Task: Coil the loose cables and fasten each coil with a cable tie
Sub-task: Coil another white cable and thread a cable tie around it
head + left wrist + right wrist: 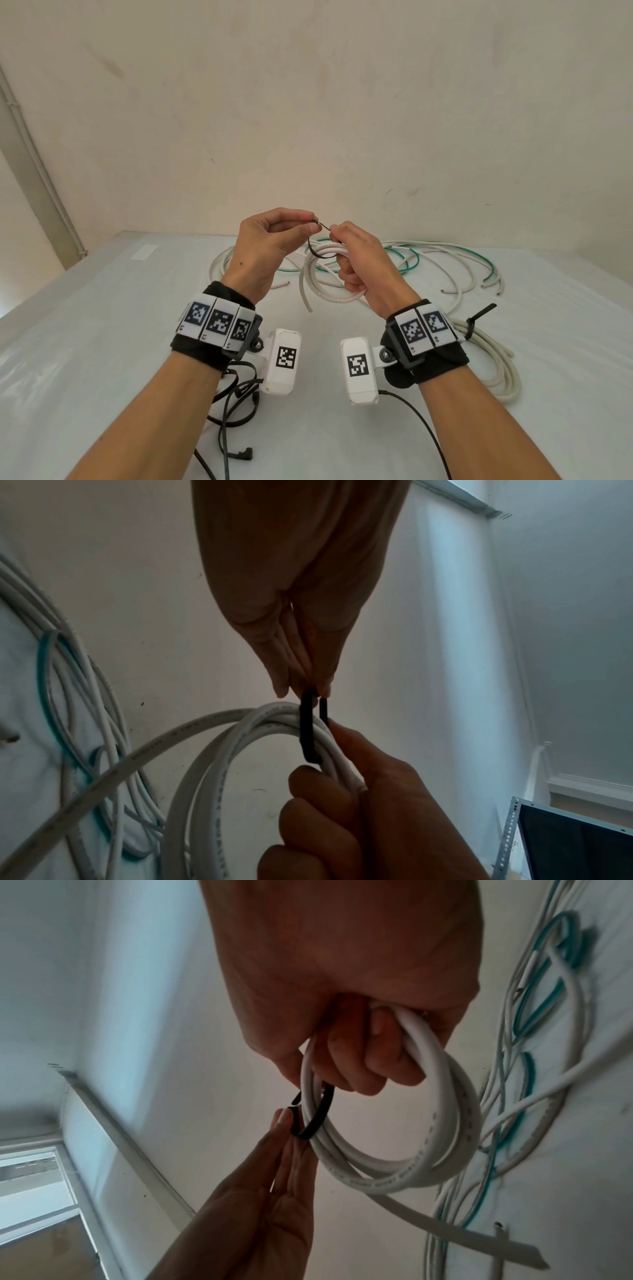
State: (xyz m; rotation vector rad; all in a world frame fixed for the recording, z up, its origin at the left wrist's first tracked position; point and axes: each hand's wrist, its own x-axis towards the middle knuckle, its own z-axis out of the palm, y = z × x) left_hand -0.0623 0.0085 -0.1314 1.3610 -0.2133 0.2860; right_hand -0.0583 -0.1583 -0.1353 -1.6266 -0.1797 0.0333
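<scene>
I see the white cable coil [325, 274] held above the table [102, 325], between my hands. Loose white and green cables [428, 260] lie behind it; a tied white coil [493, 346] lies right, black cable ties [236, 397] near left.

head: fwd-down, near | wrists: close, along fingers | shared: coil [329, 274]

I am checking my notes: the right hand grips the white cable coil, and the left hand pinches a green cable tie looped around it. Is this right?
Not quite. The cable tie is black, as the left wrist view shows. The rest holds: the right hand grips the white cable coil, and the left hand pinches the tie looped around it.
</scene>
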